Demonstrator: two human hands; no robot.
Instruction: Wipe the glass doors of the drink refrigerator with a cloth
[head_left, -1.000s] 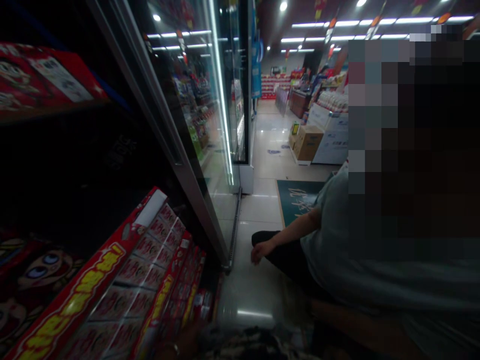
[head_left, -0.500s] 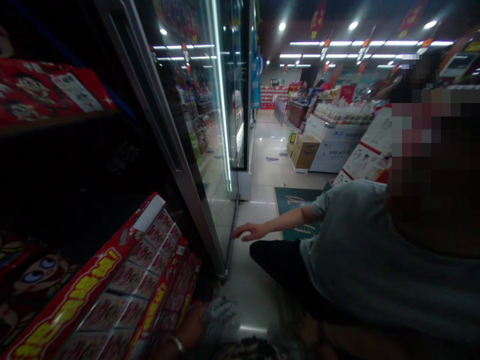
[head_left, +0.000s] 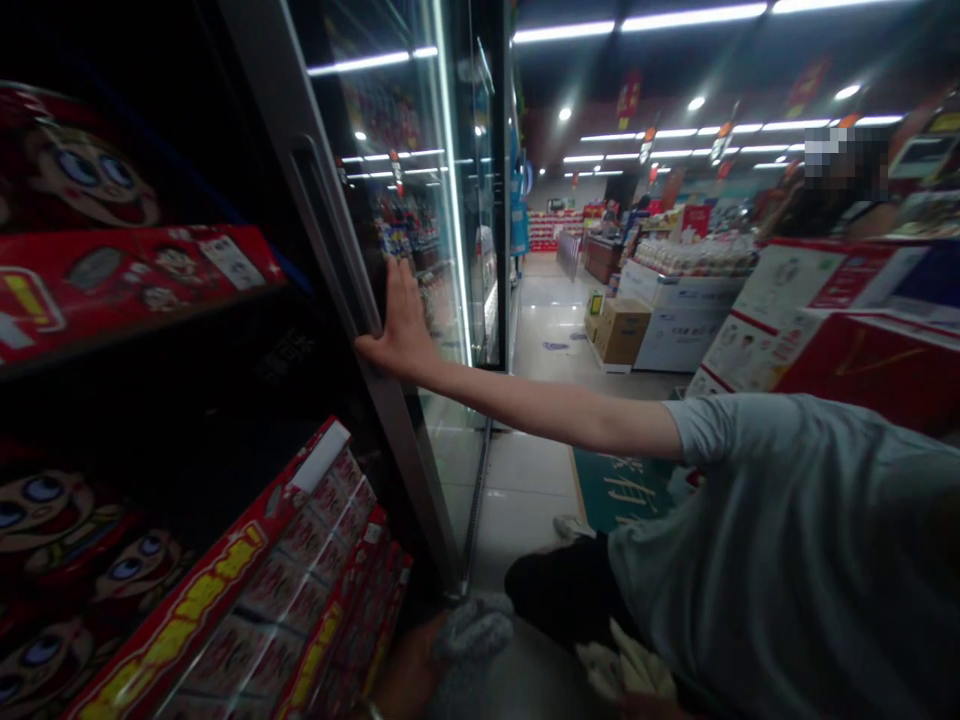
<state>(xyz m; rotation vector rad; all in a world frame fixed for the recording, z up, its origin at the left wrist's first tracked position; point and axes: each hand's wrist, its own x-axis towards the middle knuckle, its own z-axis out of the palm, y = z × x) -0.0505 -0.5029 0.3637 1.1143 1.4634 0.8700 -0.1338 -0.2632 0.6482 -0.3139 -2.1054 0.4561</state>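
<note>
Low in the head view, my left hand [head_left: 412, 660] is dim and partly blurred, with a band at its wrist. A crumpled grey cloth [head_left: 476, 632] is bunched at its fingers, and I take it as held there. The cloth is close to the foot of the sliding glass door [head_left: 450, 450], right of stacked red snack boxes [head_left: 300, 560]. My right hand does not show clearly enough to pick out. A co-worker's hand [head_left: 405, 325] rests on the door frame by its recessed handle. Near the bottom, a pale cloth or glove [head_left: 626, 665] appears by the co-worker's other hand, mostly hidden.
A person in a grey shirt [head_left: 787, 530] crouches close on the right. Red cartoon-faced boxes [head_left: 135, 290] fill the dark shelves at left. A green mat [head_left: 622, 490], a cardboard box [head_left: 626, 330] and stacked cartons [head_left: 757, 310] stand beyond along the aisle.
The co-worker's hand has risen from near the floor track to the door frame. My left hand and the grey cloth have shifted a little right. The pale cloth has come into sight.
</note>
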